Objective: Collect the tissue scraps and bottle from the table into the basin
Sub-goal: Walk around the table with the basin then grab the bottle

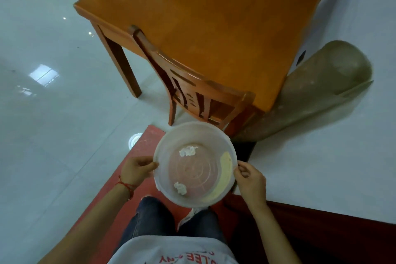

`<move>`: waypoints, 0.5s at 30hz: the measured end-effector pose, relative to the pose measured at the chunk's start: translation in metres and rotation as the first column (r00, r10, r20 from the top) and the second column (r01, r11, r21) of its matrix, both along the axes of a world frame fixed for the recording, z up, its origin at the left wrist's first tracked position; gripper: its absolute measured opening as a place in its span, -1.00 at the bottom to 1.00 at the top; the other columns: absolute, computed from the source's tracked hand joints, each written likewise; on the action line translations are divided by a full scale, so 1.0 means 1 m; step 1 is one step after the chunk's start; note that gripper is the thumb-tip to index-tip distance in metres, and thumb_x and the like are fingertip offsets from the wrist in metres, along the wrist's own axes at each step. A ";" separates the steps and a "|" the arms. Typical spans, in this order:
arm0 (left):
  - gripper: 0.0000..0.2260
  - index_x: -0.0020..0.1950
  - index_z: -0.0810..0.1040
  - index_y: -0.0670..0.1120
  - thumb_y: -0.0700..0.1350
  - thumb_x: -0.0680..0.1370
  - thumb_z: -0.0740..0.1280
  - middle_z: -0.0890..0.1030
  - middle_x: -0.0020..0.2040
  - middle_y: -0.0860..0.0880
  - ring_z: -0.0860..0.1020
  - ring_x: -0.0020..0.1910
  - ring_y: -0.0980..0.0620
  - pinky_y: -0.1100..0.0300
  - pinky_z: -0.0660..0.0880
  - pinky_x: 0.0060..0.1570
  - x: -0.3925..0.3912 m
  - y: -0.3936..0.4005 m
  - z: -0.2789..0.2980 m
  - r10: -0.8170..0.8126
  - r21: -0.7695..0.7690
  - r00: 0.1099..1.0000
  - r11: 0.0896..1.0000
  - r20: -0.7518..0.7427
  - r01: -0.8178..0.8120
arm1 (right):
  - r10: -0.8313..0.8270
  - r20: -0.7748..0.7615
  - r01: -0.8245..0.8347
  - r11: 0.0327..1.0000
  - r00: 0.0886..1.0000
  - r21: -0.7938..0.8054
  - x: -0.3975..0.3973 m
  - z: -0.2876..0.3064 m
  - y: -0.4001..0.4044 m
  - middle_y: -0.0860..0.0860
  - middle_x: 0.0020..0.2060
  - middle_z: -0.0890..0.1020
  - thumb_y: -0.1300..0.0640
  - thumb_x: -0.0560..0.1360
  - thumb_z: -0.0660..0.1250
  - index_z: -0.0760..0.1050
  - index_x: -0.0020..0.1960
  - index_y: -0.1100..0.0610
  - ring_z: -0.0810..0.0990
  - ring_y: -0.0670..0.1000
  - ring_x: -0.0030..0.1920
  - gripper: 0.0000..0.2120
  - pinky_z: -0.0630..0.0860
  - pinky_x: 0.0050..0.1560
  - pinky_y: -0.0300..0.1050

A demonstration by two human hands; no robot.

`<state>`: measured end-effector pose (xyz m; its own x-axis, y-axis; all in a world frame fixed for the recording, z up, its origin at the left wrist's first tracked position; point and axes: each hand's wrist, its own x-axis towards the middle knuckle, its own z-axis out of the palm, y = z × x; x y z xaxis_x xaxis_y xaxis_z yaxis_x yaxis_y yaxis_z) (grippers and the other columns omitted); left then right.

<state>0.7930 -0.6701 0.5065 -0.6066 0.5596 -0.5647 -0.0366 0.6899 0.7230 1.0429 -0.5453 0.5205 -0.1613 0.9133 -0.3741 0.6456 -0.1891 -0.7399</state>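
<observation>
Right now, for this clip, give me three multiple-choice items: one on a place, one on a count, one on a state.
1. Where is the basin?
A. On the table
B. Held in front of the person, above the red mat
C. On the chair seat

2. How many tissue scraps lie in the basin?
A. None
B. Two
C. Five

3. How is the basin held?
A. By the left hand alone
B. By neither of the hands
C. By both hands at opposite sides of its rim

Answers:
1 B: it hangs over the red mat, short of the table and chair.
2 B: one scrap on the far side, one scrap on the near side.
3 C: the left hand and the right hand each grip the rim.
</observation>
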 end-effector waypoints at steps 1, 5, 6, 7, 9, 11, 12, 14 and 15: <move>-0.78 0.05 0.60 -0.27 -0.26 0.43 0.37 0.61 -0.12 -0.12 0.57 -0.22 -0.08 0.04 0.58 -0.05 -0.006 -0.007 0.002 0.020 0.001 1.000 1.000 -0.003 -0.020 | 0.030 0.006 -0.030 1.000 1.000 0.005 -0.009 0.000 -0.002 -0.07 -0.27 0.56 0.21 0.48 0.30 0.55 0.13 0.17 0.51 -0.21 -0.24 -0.76 0.39 -0.26 -0.42; -0.76 0.06 0.60 -0.28 -0.25 0.42 0.38 0.63 -0.05 -0.18 0.56 -0.15 -0.11 -0.07 0.54 0.07 -0.037 -0.041 0.000 0.153 0.012 0.988 0.988 0.014 -0.153 | 0.131 0.028 -0.130 0.991 0.991 -0.015 -0.054 0.002 -0.012 0.04 -0.20 0.60 0.21 0.48 0.30 0.54 0.15 0.18 0.55 -0.06 -0.18 -0.75 0.53 -0.06 -0.12; -0.75 0.07 0.59 -0.28 -0.25 0.42 0.39 0.63 -0.03 -0.20 0.57 -0.14 -0.12 -0.07 0.54 0.07 -0.046 -0.051 -0.001 0.189 0.012 0.982 0.982 0.020 -0.189 | 0.154 0.028 -0.154 0.988 0.988 -0.019 -0.066 0.003 -0.015 0.04 -0.19 0.61 0.21 0.47 0.30 0.54 0.16 0.18 0.55 -0.06 -0.17 -0.74 0.52 -0.04 -0.11; -0.75 0.07 0.59 -0.28 -0.25 0.41 0.39 0.63 -0.01 -0.21 0.57 -0.13 -0.11 -0.05 0.54 0.06 -0.054 -0.062 -0.002 0.222 0.012 0.975 0.975 0.024 -0.222 | 0.184 0.028 -0.183 0.983 0.983 -0.019 -0.080 0.004 -0.019 0.02 -0.18 0.60 0.22 0.48 0.29 0.54 0.17 0.18 0.54 -0.09 -0.17 -0.73 0.49 -0.05 -0.14; -0.75 0.07 0.59 -0.28 -0.26 0.41 0.39 0.64 0.01 -0.22 0.58 -0.11 -0.10 0.02 0.54 0.02 -0.071 -0.085 -0.003 0.285 0.016 0.958 0.958 0.040 -0.286 | 0.245 0.028 -0.245 0.969 0.969 -0.022 -0.108 0.005 -0.028 0.01 -0.17 0.58 0.23 0.48 0.28 0.52 0.19 0.19 0.51 -0.15 -0.19 -0.72 0.43 -0.06 -0.19; -0.75 0.07 0.60 -0.27 -0.26 0.41 0.39 0.65 0.00 -0.22 0.58 -0.11 -0.09 0.03 0.54 0.02 -0.088 -0.109 -0.005 0.360 0.023 0.930 0.932 0.072 -0.362 | 0.300 0.025 -0.299 0.954 0.954 -0.026 -0.138 0.006 -0.038 0.03 -0.15 0.56 0.24 0.48 0.28 0.51 0.19 0.21 0.52 -0.09 -0.15 -0.71 0.40 -0.05 -0.20; -0.76 0.06 0.60 -0.26 -0.25 0.41 0.40 0.65 -0.01 -0.22 0.59 -0.12 -0.08 0.01 0.54 0.05 -0.096 -0.121 -0.006 0.395 0.022 0.914 0.917 0.086 -0.398 | 0.327 0.027 -0.327 0.945 0.945 -0.024 -0.153 0.006 -0.043 0.03 -0.15 0.56 0.24 0.48 0.29 0.51 0.19 0.21 0.54 -0.03 -0.10 -0.71 0.39 -0.04 -0.20; -0.76 0.07 0.61 -0.23 -0.24 0.41 0.40 0.65 -0.04 -0.21 0.58 -0.14 -0.06 -0.01 0.53 0.10 -0.112 -0.145 -0.007 0.461 0.013 0.881 0.885 0.103 -0.465 | 0.383 0.031 -0.383 0.924 0.923 -0.020 -0.183 0.006 -0.053 0.04 -0.14 0.58 0.24 0.47 0.29 0.52 0.18 0.22 0.55 0.00 -0.04 -0.71 0.39 -0.04 -0.20; -0.75 0.07 0.61 -0.24 -0.24 0.41 0.40 0.65 -0.04 -0.20 0.58 -0.15 -0.05 0.02 0.53 0.08 -0.119 -0.155 -0.008 0.492 0.013 0.864 0.868 0.109 -0.496 | 0.411 0.031 -0.411 0.911 0.911 -0.023 -0.199 0.006 -0.059 0.04 -0.14 0.58 0.24 0.46 0.29 0.52 0.18 0.22 0.54 -0.01 -0.04 -0.71 0.38 -0.04 -0.21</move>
<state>0.6740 -0.8253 0.4989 -0.7517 0.2243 -0.6202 -0.4378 0.5337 0.7235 0.8444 -0.6042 0.5262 -0.5079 0.7631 -0.3996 0.6938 0.0874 -0.7149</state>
